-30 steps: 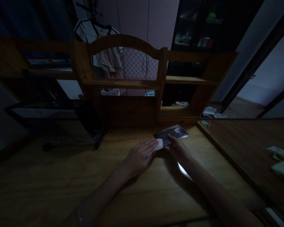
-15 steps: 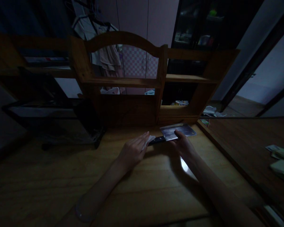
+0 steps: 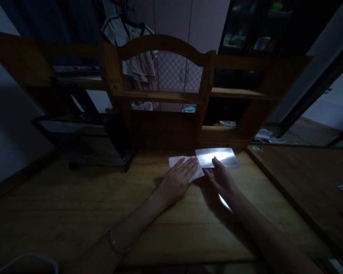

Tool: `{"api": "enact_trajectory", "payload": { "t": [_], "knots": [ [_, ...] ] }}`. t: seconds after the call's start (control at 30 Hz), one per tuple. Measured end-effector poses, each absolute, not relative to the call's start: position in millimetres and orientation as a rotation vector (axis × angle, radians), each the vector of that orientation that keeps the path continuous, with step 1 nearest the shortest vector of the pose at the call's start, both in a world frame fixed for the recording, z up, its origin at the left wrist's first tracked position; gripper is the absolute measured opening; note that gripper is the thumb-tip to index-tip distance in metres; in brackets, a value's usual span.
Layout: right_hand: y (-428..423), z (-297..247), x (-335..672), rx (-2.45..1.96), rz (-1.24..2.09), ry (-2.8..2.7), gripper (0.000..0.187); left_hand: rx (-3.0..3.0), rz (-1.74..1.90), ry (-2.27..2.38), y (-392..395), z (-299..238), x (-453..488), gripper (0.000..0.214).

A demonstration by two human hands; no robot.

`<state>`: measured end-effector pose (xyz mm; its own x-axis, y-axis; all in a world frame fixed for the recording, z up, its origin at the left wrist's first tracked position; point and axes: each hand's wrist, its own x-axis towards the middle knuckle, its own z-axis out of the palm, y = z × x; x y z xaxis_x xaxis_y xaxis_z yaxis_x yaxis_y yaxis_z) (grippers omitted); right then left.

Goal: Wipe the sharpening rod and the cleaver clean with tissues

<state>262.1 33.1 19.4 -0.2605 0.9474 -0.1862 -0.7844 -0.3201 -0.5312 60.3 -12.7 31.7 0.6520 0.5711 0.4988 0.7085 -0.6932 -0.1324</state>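
A cleaver (image 3: 228,161) is held above the wooden desk, its broad blade bright with reflected light. My right hand (image 3: 221,177) grips the blade's near edge, thumb on the upper face and fingers underneath. Over the handle side lies a white tissue (image 3: 200,173), which hides the handle. My left hand (image 3: 178,179) holds this tissue there, its fingers long and close together across it; the left thumb is out of sight. A clear bangle (image 3: 114,241) is on my left wrist.
The wooden desk (image 3: 103,213) has a shelf hutch (image 3: 162,98) along its back. At the left stands a dark-framed rack or case (image 3: 77,129). A raised wooden edge (image 3: 268,173) borders the right side. A white cord-like loop (image 3: 31,257) shows at lower left.
My left hand has slid right along the handle toward the blade, and the tissue is now spread flatter. The blade has tilted and catches the light. The camera view has shifted left.
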Motion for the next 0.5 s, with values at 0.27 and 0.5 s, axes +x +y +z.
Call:
{"api": "enact_trajectory", "payload": {
  "t": [0.27, 0.5],
  "knots": [
    [30.9, 24.5, 259.0, -0.577, 1.889, -0.483, 0.024, -2.555, -0.575, -0.958, -14.4, 31.7, 61.8, 0.060],
    [27.9, 34.4, 261.4, -0.607, 1.831, -0.507, 0.024, -2.483, -0.579, -0.949, -18.0, 36.4, 65.3, 0.060]
  ]
}}
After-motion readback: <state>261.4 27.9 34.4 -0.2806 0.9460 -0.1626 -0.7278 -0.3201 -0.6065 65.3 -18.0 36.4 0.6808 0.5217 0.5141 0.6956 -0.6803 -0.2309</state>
